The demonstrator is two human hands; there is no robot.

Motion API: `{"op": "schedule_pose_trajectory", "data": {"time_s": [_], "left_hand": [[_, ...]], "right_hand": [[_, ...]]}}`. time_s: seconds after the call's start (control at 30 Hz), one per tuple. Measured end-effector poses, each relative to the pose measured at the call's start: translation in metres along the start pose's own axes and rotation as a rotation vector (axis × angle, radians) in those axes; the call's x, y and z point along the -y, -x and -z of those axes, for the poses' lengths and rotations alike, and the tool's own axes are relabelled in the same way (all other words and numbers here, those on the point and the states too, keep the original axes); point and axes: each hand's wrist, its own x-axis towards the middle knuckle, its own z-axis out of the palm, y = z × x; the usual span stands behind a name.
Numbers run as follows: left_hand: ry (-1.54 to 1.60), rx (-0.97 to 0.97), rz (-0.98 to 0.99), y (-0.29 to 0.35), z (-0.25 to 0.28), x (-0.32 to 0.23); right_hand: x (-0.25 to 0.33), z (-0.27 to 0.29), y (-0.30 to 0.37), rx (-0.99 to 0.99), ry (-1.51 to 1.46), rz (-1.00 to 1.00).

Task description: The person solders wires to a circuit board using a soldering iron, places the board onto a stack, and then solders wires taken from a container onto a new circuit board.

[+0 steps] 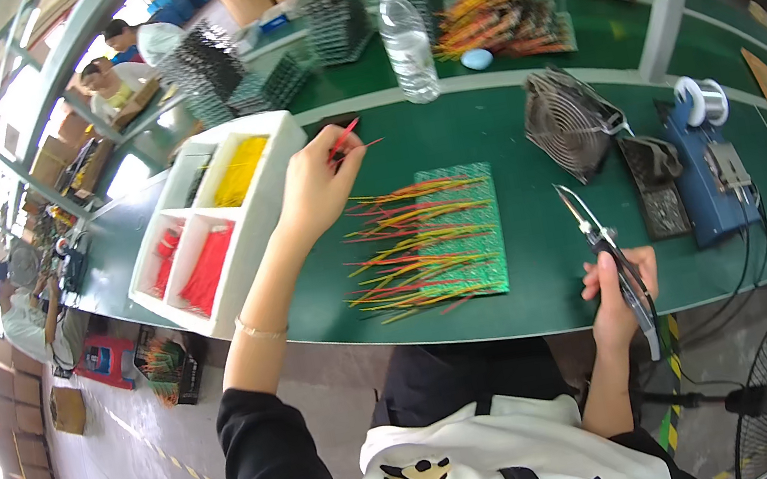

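**Red wires in left hand, soldering iron in right, iron tip off the board**

Left hand (321, 181): fingers (353, 165) pressed together, a few red wires (344, 136) pinched between them; exact count can't be told. Right hand (621, 293): soldering iron (631, 289) gripped with fingers curled around the handle, tip pointed up and to the left.

Green circuit board (477, 224) is laid flat on the desk (496, 124), between the hands. Red and yellow leads (389, 269) are set across it in rows, loose ends fanned out past its left edge. Iron tip is held to the right of the board, not touching.

Left: white divided tray (287, 134), yellow wires (240, 170) and red stock (209, 269) kept in separate compartments. Right: round-grilled fan (570, 122), blue soldering station (702, 186) with a solder spool (703, 102) mounted at its top. Behind: water bottle (407, 43) stood upright, wired boards (503, 11) piled to its right, grey-green stacks (335, 19) placed to its left.
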Motion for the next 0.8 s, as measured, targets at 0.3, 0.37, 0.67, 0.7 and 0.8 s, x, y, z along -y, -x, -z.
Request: {"op": "schedule_pose_trajectory", "data": {"time_s": [0.3, 0.37, 0.67, 0.7, 0.8], "left_hand": [[0.112, 0.317, 0.087, -0.011, -0.102, 0.033], [0.165, 0.299, 0.098, -0.004, -0.102, 0.030], [0.065, 0.166, -0.179, 0.019, -0.096, 0.003], [0.104, 0.148, -0.268, 0.020, -0.101, 0.004], [0.132, 0.184, -0.342, 0.023, -0.108, 0.000]], "right_hand": [[-0.002, 0.005, 0.000, 0.038, 0.004, -0.097], [0.000, 0.005, 0.001, 0.042, 0.004, -0.095], [0.001, -0.005, -0.007, 0.046, 0.060, -0.089], [0.000, -0.007, -0.006, 0.053, 0.060, -0.106], [0.000, -0.020, -0.001, 0.052, 0.019, -0.170]]}}
